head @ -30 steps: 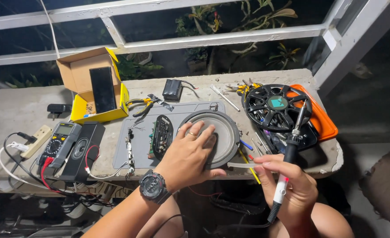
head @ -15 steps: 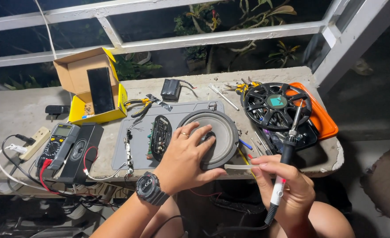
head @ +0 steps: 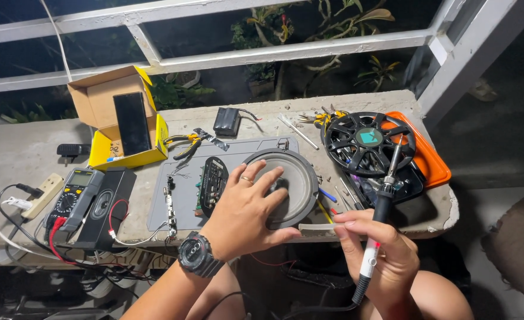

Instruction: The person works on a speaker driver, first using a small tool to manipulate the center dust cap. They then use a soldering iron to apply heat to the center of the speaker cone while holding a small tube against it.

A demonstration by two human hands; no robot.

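Observation:
My left hand (head: 247,210), with a ring and a black wristwatch, lies spread on a round grey speaker (head: 290,181) that sits face down on a grey work mat (head: 179,201). My right hand (head: 376,249) grips a soldering iron (head: 383,204) by its black handle, tip pointing up and away over the table edge. Its fingertips also pinch a thin clear stick (head: 316,227) that lies along the table's front edge. A black circuit board (head: 213,181) lies just left of the speaker.
A black speaker grille (head: 370,142) rests on an orange tray (head: 434,166) at right. A yellow cardboard box (head: 120,124) holds a phone upright at the back. A multimeter (head: 75,198), small black speaker box (head: 105,204), power strip (head: 44,192), pliers (head: 185,145) and battery pack (head: 226,121) lie around.
Almost nothing differs. My left hand stays spread on the speaker and my right hand keeps the soldering iron in nearly the same place.

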